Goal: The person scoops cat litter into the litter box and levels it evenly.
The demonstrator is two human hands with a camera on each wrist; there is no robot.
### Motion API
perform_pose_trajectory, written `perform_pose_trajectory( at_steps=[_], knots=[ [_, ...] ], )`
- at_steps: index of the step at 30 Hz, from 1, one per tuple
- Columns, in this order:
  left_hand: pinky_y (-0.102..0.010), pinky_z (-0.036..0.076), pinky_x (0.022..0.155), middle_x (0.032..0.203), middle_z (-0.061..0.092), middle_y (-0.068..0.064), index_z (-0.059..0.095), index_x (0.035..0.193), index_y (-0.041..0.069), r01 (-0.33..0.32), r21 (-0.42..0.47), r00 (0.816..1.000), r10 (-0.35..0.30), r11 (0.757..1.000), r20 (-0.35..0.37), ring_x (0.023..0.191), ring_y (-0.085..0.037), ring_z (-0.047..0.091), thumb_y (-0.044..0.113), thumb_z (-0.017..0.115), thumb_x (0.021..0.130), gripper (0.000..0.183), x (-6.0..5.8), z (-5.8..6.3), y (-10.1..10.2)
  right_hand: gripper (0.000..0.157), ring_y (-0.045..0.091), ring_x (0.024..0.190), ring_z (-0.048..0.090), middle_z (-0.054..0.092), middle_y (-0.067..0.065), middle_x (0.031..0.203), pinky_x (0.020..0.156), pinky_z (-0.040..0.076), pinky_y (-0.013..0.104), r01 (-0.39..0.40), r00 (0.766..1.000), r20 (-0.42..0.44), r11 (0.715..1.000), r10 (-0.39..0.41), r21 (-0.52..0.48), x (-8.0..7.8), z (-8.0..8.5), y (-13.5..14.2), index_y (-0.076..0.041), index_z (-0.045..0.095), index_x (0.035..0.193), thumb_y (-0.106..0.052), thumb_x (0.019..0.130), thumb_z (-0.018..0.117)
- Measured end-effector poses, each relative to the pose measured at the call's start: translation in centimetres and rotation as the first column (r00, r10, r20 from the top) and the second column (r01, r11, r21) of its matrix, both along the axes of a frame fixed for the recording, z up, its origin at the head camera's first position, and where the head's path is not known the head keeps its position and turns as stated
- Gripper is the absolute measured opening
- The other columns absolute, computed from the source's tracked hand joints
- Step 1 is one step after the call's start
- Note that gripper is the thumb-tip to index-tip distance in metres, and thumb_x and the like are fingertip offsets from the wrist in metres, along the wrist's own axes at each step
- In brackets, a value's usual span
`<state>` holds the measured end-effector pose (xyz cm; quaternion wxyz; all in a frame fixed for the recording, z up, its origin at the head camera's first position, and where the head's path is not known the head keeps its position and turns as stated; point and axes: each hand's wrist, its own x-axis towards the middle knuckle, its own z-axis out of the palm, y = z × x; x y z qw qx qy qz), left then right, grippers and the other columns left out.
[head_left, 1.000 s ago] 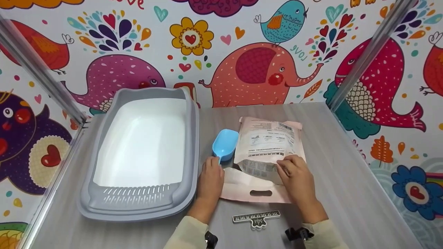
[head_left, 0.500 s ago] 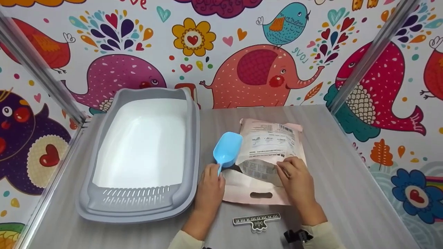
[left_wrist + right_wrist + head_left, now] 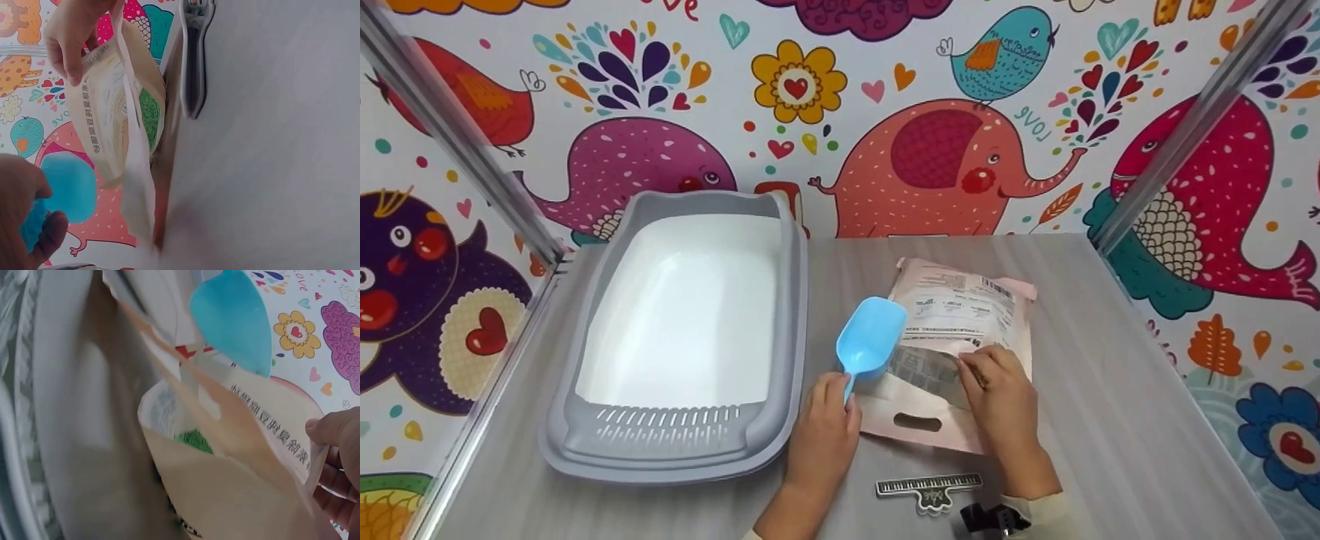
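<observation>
My left hand (image 3: 826, 435) grips the handle of a light blue scoop (image 3: 871, 334), its bowl raised beside the left edge of a pale pink bag (image 3: 960, 307). The bag lies on the table with its mouth towards me and a handle slot in its near flap. My right hand (image 3: 1001, 394) pinches the upper lip of the mouth, holding it up. Green pellets (image 3: 150, 115) show inside the bag in the left wrist view, and in the right wrist view a patch of green granules (image 3: 194, 440) is visible through the opening. The scoop bowl appears bare inside.
To the left stands a large grey litter box (image 3: 801, 322) with a white inside and a slotted front ledge. A black-and-white clip (image 3: 930, 489) with a keyboard pattern lies on the table in front of the bag. A patterned wall (image 3: 862, 45) closes off the back.
My left hand has lifted the scoop and drawn it towards me and to the right, over the bag's left edge. My right hand keeps its pinch on the bag's lip.
</observation>
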<state>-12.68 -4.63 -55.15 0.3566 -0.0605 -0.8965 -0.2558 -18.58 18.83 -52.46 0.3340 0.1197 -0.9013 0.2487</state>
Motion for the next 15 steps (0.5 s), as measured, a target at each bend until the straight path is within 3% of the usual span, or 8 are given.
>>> perform_pose_trajectory(
  at_steps=[8, 15],
  knots=[
    [-0.03, 0.061, 0.074, 0.106, 0.067, -0.006, 0.069, 0.109, 0.004, 0.013, -0.013, 1.0, -0.013, 1.0, -0.01, 0.093, -0.019, 0.068, -0.002, 0.082, 0.075, 0.037, 1.4, 0.2, -0.5, 0.011, 0.019, 0.078, 0.061, 0.066, 0.003, 0.085, 0.065, 0.051, 0.041, 0.047, 0.986, 0.16, 0.999, -0.047, 0.002, -0.2, 1.0, -1.7, -0.009, 0.078, 0.093, -0.01, 0.085, 0.084],
    [-0.031, 0.061, 0.078, 0.105, 0.068, -0.007, 0.069, 0.109, 0.007, 0.016, -0.066, 0.999, -0.013, 0.998, 0.042, 0.094, -0.019, 0.069, 0.005, 0.082, 0.078, 0.034, 2.6, -0.2, -0.8, 0.01, 0.018, 0.074, 0.055, 0.063, 0.003, 0.081, 0.062, 0.046, 0.038, 0.03, 0.989, 0.146, 1.0, -0.029, -0.006, -0.6, 1.1, -1.9, -0.008, 0.077, 0.092, -0.008, 0.085, 0.083]
  ],
)
